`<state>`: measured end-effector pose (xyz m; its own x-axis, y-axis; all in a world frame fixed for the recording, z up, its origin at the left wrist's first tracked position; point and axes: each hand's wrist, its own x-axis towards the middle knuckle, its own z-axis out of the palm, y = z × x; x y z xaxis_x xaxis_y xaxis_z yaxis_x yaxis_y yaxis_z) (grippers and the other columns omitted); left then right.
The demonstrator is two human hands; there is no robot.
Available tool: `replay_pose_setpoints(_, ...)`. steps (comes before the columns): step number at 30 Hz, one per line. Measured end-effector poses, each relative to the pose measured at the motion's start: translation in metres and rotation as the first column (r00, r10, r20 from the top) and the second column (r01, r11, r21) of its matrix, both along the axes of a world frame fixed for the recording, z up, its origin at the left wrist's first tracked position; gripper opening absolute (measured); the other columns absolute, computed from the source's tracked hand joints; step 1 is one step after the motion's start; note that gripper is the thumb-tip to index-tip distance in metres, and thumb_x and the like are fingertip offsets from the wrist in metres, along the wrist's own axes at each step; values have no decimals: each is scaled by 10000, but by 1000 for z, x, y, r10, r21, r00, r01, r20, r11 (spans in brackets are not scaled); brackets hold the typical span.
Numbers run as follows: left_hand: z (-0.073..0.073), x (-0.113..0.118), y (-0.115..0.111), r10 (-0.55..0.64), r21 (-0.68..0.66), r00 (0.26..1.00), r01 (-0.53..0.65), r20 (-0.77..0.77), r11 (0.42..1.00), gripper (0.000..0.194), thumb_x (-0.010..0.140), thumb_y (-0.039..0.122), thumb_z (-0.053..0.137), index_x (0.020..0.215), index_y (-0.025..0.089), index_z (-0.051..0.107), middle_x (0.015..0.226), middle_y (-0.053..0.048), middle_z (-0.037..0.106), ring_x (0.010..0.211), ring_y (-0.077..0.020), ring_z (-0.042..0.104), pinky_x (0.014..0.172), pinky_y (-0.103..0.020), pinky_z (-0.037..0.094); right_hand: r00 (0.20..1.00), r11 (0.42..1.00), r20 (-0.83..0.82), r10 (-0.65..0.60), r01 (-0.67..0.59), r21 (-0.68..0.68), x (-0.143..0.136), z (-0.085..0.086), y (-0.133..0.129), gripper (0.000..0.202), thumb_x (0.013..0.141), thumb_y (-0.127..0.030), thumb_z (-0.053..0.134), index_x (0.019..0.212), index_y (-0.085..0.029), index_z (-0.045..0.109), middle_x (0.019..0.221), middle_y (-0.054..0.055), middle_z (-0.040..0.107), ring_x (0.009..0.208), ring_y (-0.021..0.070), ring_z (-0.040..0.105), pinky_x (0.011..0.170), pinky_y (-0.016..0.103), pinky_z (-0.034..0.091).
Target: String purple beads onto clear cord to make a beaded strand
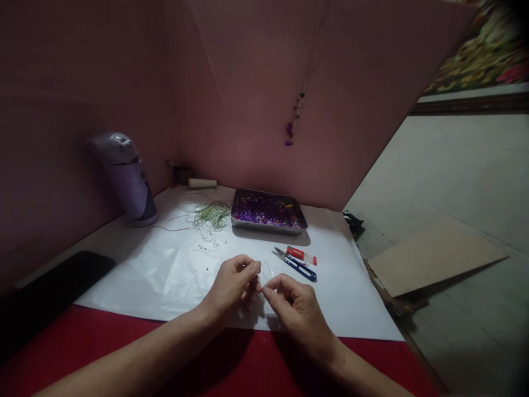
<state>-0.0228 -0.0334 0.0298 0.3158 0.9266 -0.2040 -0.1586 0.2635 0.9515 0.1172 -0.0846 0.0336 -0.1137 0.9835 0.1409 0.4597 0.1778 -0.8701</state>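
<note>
the left hand (pixel 237 280) and right hand (pixel 296 306) have fingertips pinched on thin thread (pixel 268 269); probably light, limp, slippery, best held close to the ends.

A thread (pixel 268 267) between the left hand (pixel 236 280) and right hand (pixel 292 304) appears too fine to trace; a floral picture (pixel 490 49) and black object (pixel 61 281) are cropped at right and left edges.
</note>
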Motion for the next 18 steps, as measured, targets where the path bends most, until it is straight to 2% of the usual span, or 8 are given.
replay_pose_setpoints(5,2,-4,3,99,194,987,-73,-125,978,260,708,342,630,578,131,553,537,7,539,483,-82,452,484,-197,353,1000,1000,-17,7,-7,-18,1,-2,0,236,864,-340,492,730,-166,578,498,-57,387,462,90,305,447,231,238)
replay_pose_setpoints(9,6,-6,3,120,305,969,-51,-215,951,229,713,318,622,588,129,595,568,-3,559,532,-98,470,518,-206,361,1000,1000,-4,-4,4,-16,2,-4,0,227,866,-336,492,728,-173,568,498,-64,362,465,90,292,448,231,230)
replay_pose_setpoints(16,6,-4,0,-14,209,980,57,-199,976,261,763,387,564,655,153,525,511,22,543,333,-69,396,346,-197,290,1000,1000,-2,-3,3,-7,3,-4,0,242,870,-350,493,744,-165,582,501,-64,370,471,85,297,463,229,241)
replay_pose_setpoints(18,6,-4,-1,-47,183,983,80,-178,980,267,771,400,559,668,159,508,505,25,546,319,-68,409,331,-188,289,998,1000,-56,-16,15,-27,3,-3,0,231,876,-375,484,840,-166,576,481,-79,345,449,81,277,448,219,229)
